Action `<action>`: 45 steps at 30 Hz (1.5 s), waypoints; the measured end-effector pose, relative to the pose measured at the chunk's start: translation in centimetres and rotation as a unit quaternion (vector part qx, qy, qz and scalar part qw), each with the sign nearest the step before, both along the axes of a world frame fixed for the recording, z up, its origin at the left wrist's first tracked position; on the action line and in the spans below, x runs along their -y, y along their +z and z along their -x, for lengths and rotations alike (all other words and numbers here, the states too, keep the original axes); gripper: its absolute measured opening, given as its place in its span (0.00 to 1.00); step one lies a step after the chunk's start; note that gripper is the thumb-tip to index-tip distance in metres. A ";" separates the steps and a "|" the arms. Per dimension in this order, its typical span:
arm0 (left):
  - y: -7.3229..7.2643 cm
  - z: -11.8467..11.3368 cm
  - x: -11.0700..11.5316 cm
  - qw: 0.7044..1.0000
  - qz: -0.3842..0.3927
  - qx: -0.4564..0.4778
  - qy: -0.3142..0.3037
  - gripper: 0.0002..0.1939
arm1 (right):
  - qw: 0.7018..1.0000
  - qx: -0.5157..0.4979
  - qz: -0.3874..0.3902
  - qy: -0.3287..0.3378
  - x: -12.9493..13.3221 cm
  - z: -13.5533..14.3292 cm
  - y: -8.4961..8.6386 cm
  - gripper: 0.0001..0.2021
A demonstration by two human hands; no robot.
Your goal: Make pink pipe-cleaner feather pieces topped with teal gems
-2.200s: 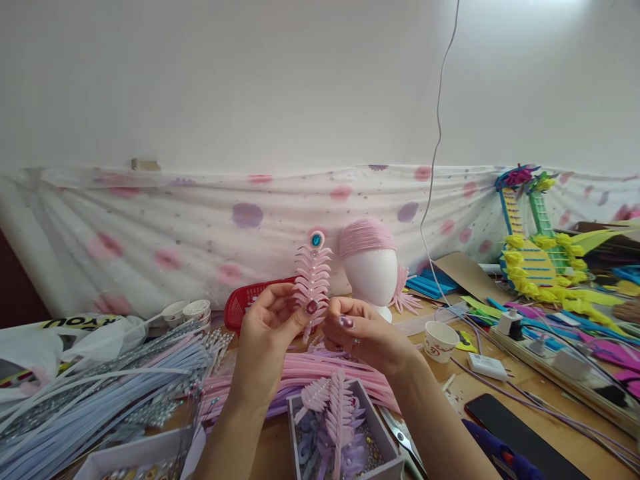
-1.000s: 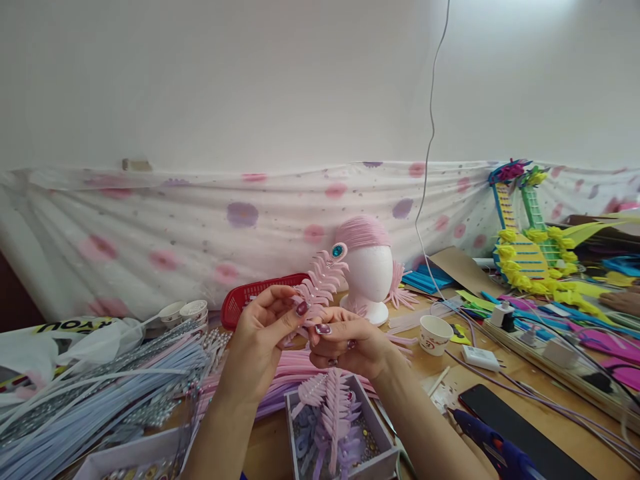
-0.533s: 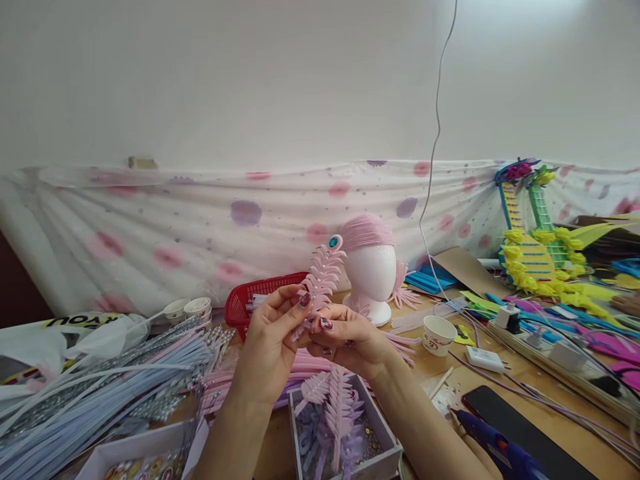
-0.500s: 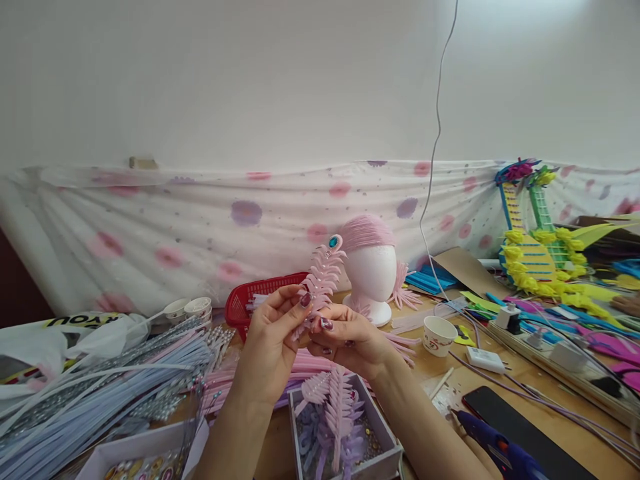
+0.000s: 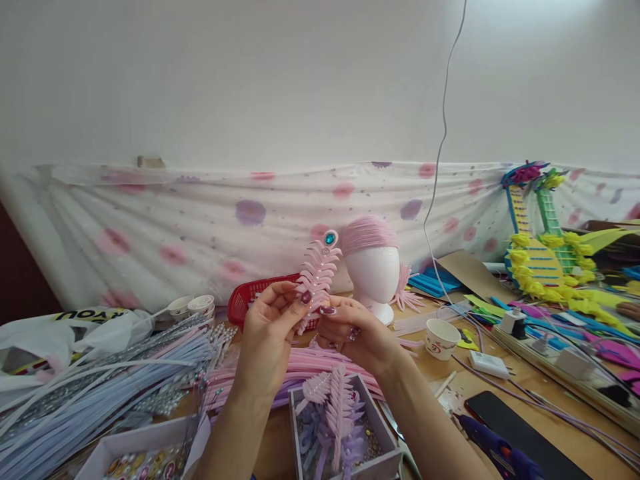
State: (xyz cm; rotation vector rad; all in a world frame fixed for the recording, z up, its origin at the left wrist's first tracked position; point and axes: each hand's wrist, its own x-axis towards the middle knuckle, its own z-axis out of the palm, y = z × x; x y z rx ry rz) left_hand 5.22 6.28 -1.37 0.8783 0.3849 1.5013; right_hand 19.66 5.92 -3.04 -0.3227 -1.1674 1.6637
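A pink feather-shaped ornament (image 5: 319, 270) stands tilted in front of me, with a teal gem in its looped tip and small shiny beads down its spine. My left hand (image 5: 273, 320) pinches its lower left side between thumb and fingers. My right hand (image 5: 353, 327) has its thumb and forefinger closed at the ornament's lower right edge; its other fingers are curled. Below the hands, a grey box (image 5: 373, 427) holds more pink feather shapes (image 5: 339, 413) and lilac pieces. Behind stands a white foam head (image 5: 374, 270) with a pink strand-wrapped cap (image 5: 369, 233).
Bundles of pale pipe cleaners (image 5: 145, 373) cover the left side. A red basket (image 5: 243, 300) is behind my left hand. At right are a paper cup (image 5: 442, 338), a phone (image 5: 520, 427), a blue glue gun (image 5: 495, 447), cables and a power strip (image 5: 555, 360).
The ornament has shifted slightly left and turned its face more towards me. My right fingers have moved a little to the right and up along its edge.
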 end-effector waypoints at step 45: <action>0.9 1.4 0.9 0.981 -0.017 -0.170 -0.096 0.17 | 0.998 0.031 -0.043 -0.046 0.0 0.0 -0.4 0.15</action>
